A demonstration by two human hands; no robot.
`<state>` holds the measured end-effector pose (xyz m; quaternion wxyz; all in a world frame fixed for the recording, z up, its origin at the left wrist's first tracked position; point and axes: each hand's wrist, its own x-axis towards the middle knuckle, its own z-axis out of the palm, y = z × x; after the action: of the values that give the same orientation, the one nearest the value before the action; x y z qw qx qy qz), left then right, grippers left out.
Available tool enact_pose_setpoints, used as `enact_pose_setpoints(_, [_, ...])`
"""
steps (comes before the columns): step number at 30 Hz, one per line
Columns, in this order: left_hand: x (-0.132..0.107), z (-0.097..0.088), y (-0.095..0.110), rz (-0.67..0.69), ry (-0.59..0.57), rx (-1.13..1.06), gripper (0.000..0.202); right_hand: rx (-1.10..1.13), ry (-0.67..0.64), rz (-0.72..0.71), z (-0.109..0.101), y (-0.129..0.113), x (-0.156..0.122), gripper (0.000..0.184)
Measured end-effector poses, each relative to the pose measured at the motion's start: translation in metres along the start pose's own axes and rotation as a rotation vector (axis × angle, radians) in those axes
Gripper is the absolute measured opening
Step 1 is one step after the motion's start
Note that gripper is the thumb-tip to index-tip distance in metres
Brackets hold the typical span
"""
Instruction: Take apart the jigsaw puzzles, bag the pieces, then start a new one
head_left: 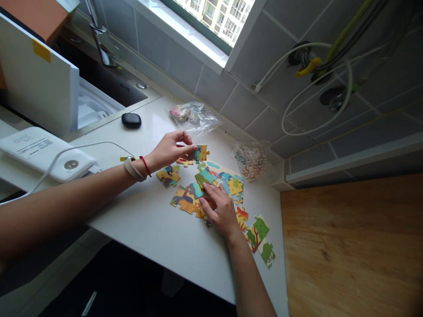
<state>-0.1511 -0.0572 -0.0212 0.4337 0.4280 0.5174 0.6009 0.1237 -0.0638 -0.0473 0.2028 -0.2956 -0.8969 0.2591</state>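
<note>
My left hand (176,149) pinches a jigsaw puzzle piece (202,152) with blue and yellow colours, just above the back-left part of the puzzle. My right hand (220,207) rests on the middle of the joined puzzle pieces (187,202), its thumb and fingers apart, covering some of them. Under the left hand's wrist side lies a separate puzzle piece cluster (168,176). To the right of my right hand are green tree puzzle pieces (259,231) and an orange puzzle piece (242,216).
A clear plastic bag (194,116) with colourful contents and another bag of pieces (253,160) lie along the wall. A black case (131,120), a white power bank (46,152) with a cable, and a sink (112,90) are at left. A wooden board (353,246) adjoins the counter at right.
</note>
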Motion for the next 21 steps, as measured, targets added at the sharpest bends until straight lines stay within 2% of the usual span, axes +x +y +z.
enact_pose_setpoints(3, [-0.003, 0.005, -0.003, -0.045, -0.058, -0.034, 0.045, 0.031, -0.038, -0.029, 0.0, -0.006, 0.0, 0.047])
enact_pose_setpoints(6, [-0.006, 0.01, -0.005, 0.025, -0.084, 0.033, 0.036, 0.068, -0.079, -0.077, -0.002, -0.012, -0.002, 0.045])
enact_pose_setpoints(10, [-0.01, 0.015, -0.007, 0.128, -0.045, 0.178, 0.026, 0.138, -0.108, -0.109, -0.004, -0.02, -0.005, 0.044])
enact_pose_setpoints(13, [-0.013, 0.018, -0.009, 0.144, -0.083, 0.281, 0.025, 0.261, -0.092, -0.096, -0.005, -0.022, -0.006, 0.033])
enact_pose_setpoints(15, [-0.016, 0.02, -0.01, 0.201, -0.107, 0.388, 0.024, 0.376, -0.062, -0.042, -0.007, -0.022, -0.007, 0.024])
enact_pose_setpoints(17, [-0.02, 0.022, -0.01, 0.308, -0.134, 0.507, 0.022, 0.461, 0.006, 0.041, -0.01, -0.02, -0.007, 0.022])
enact_pose_setpoints(19, [-0.023, 0.023, -0.011, 0.393, -0.16, 0.574, 0.021, 0.493, 0.111, 0.131, -0.014, -0.016, -0.007, 0.024])
enact_pose_setpoints(21, [-0.025, 0.024, -0.013, 0.409, -0.156, 0.572, 0.02, 0.506, 0.25, 0.215, -0.016, -0.01, -0.009, 0.026])
